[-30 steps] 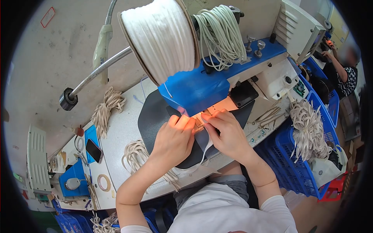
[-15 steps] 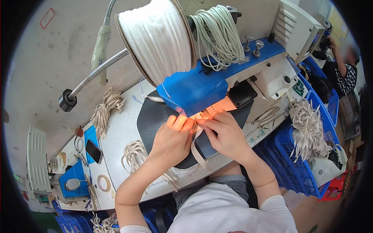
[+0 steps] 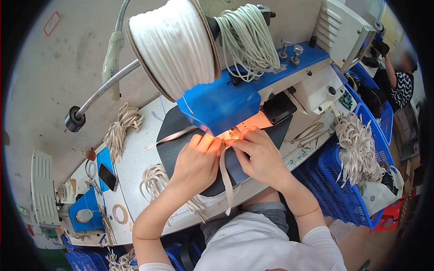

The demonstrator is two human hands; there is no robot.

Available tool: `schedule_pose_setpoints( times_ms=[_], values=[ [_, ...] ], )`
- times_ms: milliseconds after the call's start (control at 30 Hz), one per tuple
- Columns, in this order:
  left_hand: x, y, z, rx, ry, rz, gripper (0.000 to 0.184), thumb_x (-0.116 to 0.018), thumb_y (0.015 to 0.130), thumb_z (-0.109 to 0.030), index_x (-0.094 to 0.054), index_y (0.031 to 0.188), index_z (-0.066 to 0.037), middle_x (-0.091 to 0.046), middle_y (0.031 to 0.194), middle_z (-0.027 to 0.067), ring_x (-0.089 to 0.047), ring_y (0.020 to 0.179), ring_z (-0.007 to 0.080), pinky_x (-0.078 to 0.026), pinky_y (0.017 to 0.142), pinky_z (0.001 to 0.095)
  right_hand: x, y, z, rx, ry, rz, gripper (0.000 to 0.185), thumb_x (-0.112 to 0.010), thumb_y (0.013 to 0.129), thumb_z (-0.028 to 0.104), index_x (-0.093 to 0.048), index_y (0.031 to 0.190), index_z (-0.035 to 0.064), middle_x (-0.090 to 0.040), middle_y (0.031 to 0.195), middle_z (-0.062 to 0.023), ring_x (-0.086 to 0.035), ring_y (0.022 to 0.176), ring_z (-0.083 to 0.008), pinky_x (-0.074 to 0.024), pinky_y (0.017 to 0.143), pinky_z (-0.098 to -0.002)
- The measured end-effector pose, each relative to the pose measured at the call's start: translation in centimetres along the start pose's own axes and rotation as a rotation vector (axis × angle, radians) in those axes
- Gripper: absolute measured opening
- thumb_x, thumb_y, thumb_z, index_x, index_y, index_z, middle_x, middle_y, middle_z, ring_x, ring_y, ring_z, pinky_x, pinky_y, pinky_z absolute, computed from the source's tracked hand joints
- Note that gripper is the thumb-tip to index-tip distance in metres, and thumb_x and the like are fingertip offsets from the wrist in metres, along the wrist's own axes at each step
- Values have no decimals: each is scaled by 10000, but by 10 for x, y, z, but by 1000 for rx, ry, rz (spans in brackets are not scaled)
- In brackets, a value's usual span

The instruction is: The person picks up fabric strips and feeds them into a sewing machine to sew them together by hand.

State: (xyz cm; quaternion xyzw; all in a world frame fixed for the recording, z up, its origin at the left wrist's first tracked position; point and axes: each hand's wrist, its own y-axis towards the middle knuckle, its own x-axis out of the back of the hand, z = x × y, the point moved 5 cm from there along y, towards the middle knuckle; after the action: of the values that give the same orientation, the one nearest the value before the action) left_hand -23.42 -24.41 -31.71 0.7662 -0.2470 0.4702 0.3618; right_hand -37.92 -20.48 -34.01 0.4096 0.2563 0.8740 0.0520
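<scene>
Under the lit blue head of a sewing machine point(image 3: 221, 108), my left hand point(image 3: 195, 165) and my right hand point(image 3: 260, 156) meet, fingers pinched together. Between them runs a pale beige strip point(image 3: 226, 183), its loose end hanging down over the table edge. Another length of beige strip point(image 3: 176, 135) emerges left of my left hand and lies across a dark flat panel point(image 3: 172, 156). The fingertips partly hide the spot where the strip is held. Above the head sits a big spool of white cord point(image 3: 174, 47).
Coils of pale cord point(image 3: 248, 43) hang behind the spool. Bundles of beige strips point(image 3: 121, 131) lie on the white table point(image 3: 140, 131). A phone point(image 3: 108, 176) and tape roll point(image 3: 120, 213) are at left. Blue crates point(image 3: 323, 180) stand right; another person point(image 3: 400, 83) is beyond.
A length of strip now extends to the left of my left hand across the dark panel. The hanging end has swung down and straightened. Both hands stay pinched near the machine head.
</scene>
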Motion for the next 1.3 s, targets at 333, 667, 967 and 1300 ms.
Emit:
schedule_pose_setpoints(
  times_ms=[333,667,967,1300],
  values=[
    [-1,0,0,8,5,11,255,-615,822,-10,-636,1073,30,-605,1002,129,-553,868,324,-487,747,412,0,0,0,-9,17,-11,241,-663,802,43,-717,1036,48,-582,883,-93,-566,937,-285,-481,859,-385],
    [-3,-1,1,-25,44,16,289,-604,796,12,-634,1081,40,-611,1016,136,-563,883,330,-495,773,405,0,0,0,-4,20,-8,205,-663,814,60,-715,1012,56,-585,885,-94,-567,929,-287,-480,835,-397],
    [-6,-2,-1,-71,164,-2,277,-627,720,-36,-622,992,19,-554,1005,114,-539,865,266,-519,732,364,1,2,0,-52,67,-56,217,-644,877,79,-686,1079,12,-581,933,-129,-571,936,-316,-475,842,-412],
    [-7,-3,-4,-27,173,49,370,-631,743,-11,-616,1111,28,-587,1065,113,-563,906,289,-516,749,382,0,2,-2,-52,51,-28,255,-625,890,68,-661,1127,-18,-572,947,-145,-570,939,-326,-471,848,-420]
  ],
)
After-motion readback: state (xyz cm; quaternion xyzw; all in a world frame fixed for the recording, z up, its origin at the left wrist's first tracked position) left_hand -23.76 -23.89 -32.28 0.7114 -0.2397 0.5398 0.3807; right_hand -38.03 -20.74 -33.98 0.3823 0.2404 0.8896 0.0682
